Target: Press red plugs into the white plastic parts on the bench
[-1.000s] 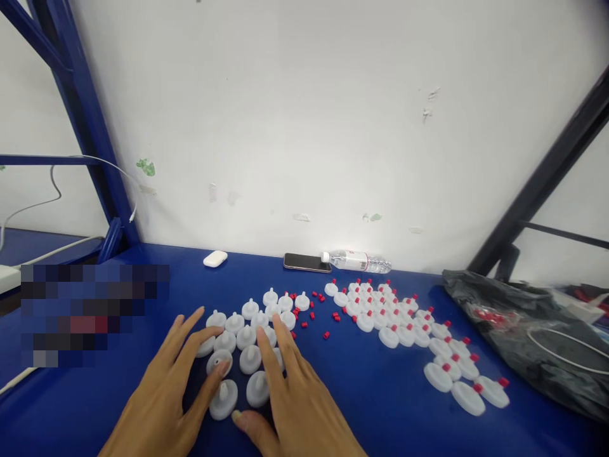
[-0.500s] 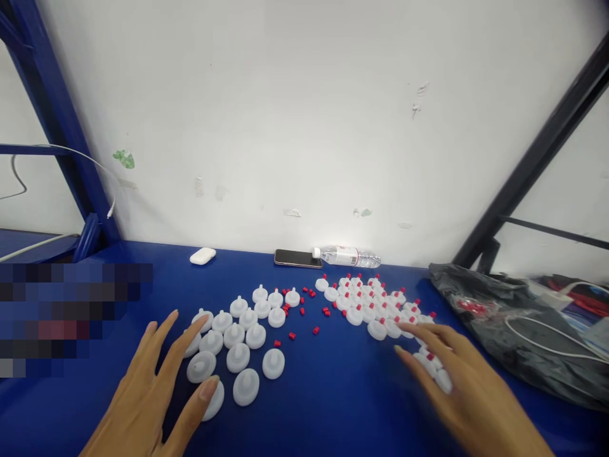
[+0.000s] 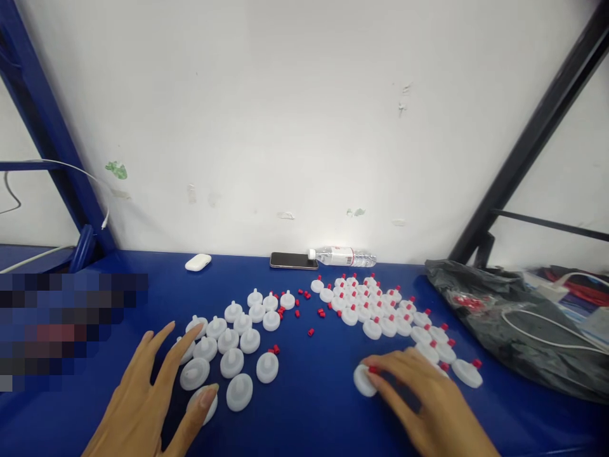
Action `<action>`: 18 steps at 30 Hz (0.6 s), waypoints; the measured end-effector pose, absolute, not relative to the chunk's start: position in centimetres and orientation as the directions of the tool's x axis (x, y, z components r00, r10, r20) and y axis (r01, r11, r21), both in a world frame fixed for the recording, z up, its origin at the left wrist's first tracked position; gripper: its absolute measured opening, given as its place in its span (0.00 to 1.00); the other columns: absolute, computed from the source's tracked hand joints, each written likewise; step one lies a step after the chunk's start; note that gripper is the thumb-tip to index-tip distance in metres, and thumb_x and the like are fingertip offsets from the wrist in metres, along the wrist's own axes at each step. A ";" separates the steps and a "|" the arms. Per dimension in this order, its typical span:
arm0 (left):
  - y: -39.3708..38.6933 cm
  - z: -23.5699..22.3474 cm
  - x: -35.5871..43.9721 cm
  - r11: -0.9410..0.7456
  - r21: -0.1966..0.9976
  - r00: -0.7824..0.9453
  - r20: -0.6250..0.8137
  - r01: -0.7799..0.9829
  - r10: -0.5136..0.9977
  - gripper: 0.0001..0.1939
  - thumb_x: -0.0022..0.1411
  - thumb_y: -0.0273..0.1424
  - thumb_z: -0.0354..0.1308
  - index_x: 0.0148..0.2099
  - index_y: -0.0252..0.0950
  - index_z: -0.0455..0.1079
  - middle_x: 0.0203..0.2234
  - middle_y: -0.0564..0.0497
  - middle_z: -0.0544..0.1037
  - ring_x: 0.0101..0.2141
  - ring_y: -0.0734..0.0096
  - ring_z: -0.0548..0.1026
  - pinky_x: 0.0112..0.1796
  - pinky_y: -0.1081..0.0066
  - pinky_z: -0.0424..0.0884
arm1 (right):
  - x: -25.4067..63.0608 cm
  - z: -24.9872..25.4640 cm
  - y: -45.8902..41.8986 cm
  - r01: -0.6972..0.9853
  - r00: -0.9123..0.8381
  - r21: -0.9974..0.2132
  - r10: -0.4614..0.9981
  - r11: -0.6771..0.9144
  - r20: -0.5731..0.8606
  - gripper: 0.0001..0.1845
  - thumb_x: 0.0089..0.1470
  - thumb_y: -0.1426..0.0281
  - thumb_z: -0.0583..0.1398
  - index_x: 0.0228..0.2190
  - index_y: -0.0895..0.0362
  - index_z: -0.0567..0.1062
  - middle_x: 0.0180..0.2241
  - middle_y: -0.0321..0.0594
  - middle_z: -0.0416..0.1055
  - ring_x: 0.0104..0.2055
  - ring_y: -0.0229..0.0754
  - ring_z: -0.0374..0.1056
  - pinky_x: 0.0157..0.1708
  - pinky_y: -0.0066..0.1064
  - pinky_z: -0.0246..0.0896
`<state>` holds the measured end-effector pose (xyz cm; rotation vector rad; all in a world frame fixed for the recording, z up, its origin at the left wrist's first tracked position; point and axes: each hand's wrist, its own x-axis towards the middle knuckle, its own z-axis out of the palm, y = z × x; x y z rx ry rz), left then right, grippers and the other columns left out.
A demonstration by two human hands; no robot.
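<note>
My right hand (image 3: 419, 397) pinches the red cap on a white round disc (image 3: 363, 381), thumb and finger closed on it. The disc is tilted at the table surface. My left hand (image 3: 155, 387) is spread open over the left edge of several uncapped white discs, each with an upright nozzle, such as one disc (image 3: 239, 392). Its fingers partly cover some of them; I see nothing in its grasp. Loose red caps (image 3: 311, 332) lie scattered in the middle. To the right stands a cluster of white discs with red caps (image 3: 372, 328), some partly hidden by my right hand.
At the wall lie a phone (image 3: 294, 261), a water bottle (image 3: 340, 256) and a small white case (image 3: 198, 262). A dark plastic bag (image 3: 514, 343) with a white cable lies at the right. Metal frame posts (image 3: 528, 136) slant at both sides.
My right hand has moved left from beside the capped cluster, and its spread fingers have closed on one capped disc. My left hand has stayed nearly in place. The view has shifted slightly.
</note>
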<state>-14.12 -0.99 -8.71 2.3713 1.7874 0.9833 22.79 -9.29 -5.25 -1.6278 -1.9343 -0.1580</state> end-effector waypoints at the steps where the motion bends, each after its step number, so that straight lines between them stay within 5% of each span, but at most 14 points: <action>1: -1.0 -8.6 -14.0 -0.351 0.364 0.156 0.470 0.863 0.869 0.31 0.72 0.50 0.45 0.74 0.59 0.45 0.73 0.51 0.52 0.73 0.42 0.46 0.63 0.29 0.56 | 21.6 -5.0 -8.9 0.908 -0.103 -0.313 0.872 0.279 0.479 0.12 0.69 0.66 0.57 0.44 0.49 0.82 0.42 0.37 0.83 0.42 0.46 0.80 0.50 0.39 0.72; 8: -1.3 -8.3 -14.0 -0.485 0.182 0.301 0.589 0.855 0.750 0.34 0.68 0.47 0.52 0.73 0.58 0.49 0.74 0.50 0.49 0.72 0.36 0.49 0.58 0.26 0.63 | 14.7 -4.0 -6.1 0.772 -0.213 -0.488 0.889 0.408 0.406 0.17 0.65 0.78 0.59 0.47 0.48 0.82 0.42 0.34 0.83 0.42 0.44 0.78 0.47 0.34 0.70; 18: -1.2 -7.0 -13.9 -0.714 -0.235 0.683 0.586 0.659 0.437 0.37 0.66 0.39 0.57 0.74 0.50 0.54 0.74 0.35 0.49 0.70 0.31 0.54 0.44 0.36 0.78 | 10.2 -4.4 -4.3 0.729 -0.295 -0.453 0.832 0.514 0.470 0.12 0.62 0.77 0.62 0.41 0.49 0.82 0.36 0.32 0.83 0.36 0.42 0.75 0.36 0.28 0.68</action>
